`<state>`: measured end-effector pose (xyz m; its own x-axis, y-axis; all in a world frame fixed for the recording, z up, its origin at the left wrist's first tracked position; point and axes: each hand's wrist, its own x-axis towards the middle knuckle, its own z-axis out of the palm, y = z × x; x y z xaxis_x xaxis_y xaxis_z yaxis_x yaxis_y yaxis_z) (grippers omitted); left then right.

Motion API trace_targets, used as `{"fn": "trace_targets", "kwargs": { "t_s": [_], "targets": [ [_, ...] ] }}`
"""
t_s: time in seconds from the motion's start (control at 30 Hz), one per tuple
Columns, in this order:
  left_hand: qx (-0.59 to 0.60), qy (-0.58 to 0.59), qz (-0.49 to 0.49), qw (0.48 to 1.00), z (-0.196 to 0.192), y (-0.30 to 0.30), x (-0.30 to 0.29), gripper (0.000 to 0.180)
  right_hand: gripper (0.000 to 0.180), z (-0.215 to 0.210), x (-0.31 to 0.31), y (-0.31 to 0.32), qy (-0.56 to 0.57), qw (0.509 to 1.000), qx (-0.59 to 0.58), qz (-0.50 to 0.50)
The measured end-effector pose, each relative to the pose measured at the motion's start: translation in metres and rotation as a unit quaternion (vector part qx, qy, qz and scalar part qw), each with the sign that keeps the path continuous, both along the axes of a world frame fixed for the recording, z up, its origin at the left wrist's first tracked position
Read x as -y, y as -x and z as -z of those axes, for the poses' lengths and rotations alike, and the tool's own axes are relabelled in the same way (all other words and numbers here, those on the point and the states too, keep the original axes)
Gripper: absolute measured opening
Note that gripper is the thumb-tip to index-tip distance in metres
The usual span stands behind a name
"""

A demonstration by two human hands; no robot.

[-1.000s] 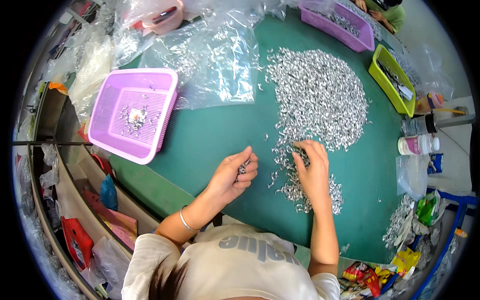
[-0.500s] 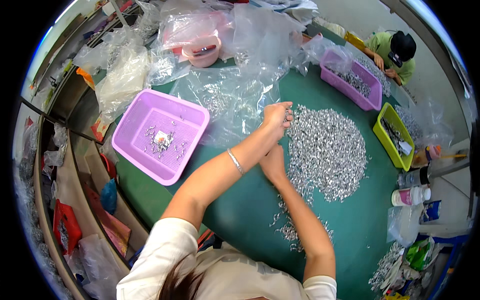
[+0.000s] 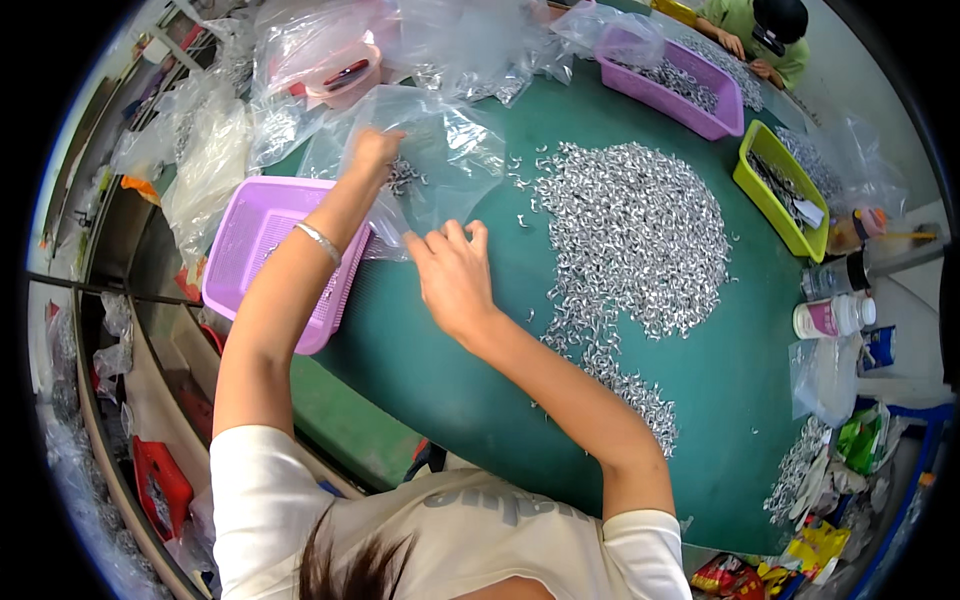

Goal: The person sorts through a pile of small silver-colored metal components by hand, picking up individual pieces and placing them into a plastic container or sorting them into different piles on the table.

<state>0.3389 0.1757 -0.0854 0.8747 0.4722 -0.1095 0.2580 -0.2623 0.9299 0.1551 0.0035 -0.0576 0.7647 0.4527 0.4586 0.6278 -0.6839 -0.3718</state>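
My left hand reaches over a clear plastic bag, its fingers curled and mostly turned away. What they hold, if anything, is hidden. Just beside them a small cluster of curved silver metal pieces shows against the plastic. Nearer to me, my right hand has bent fingers, with thumb and fingertips at the bag's near edge, pinching it. A large heap of the same silver pieces spreads on the green table to the right. Under my left forearm stands a purple basket, partly covered by the arm.
A pink bowl with a red-handled tool stands among plastic bags at the back. On the right are a purple basket, a green basket and a white bottle. A co-worker sits at the far right.
Both hands have moved left from the heap to the clear bag, and my arms are no longer crossed. The bag's far side is raised. The view has shifted slightly.
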Motion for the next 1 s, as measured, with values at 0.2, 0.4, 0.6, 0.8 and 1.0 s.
{"fn": "trace_targets", "kwargs": {
  "t_s": [0.2,0.4,0.6,0.8,1.0],
  "targets": [
    [-0.063,-0.112,0.042,0.991,0.013,-0.008,-0.027,0.027,0.046,-0.029,0.060,0.084,-0.050,0.989,-0.115,-0.079],
    [0.089,0.147,0.022,0.985,-0.077,0.063,0.059,0.035,0.055,-0.015,0.169,0.187,0.007,0.966,-0.216,0.143],
    [0.157,0.089,0.197,0.964,-0.073,0.179,0.142,0.040,0.096,0.024,0.216,0.242,0.050,0.882,-0.220,0.414],
    [0.157,-0.261,0.625,0.719,-0.019,0.293,0.209,0.059,0.076,0.037,0.200,0.210,0.001,0.919,-0.153,0.362],
    [0.189,-0.313,0.595,0.715,-0.002,0.302,0.206,0.046,0.035,0.039,0.178,0.179,-0.050,0.963,-0.056,0.258]
  ]
}}
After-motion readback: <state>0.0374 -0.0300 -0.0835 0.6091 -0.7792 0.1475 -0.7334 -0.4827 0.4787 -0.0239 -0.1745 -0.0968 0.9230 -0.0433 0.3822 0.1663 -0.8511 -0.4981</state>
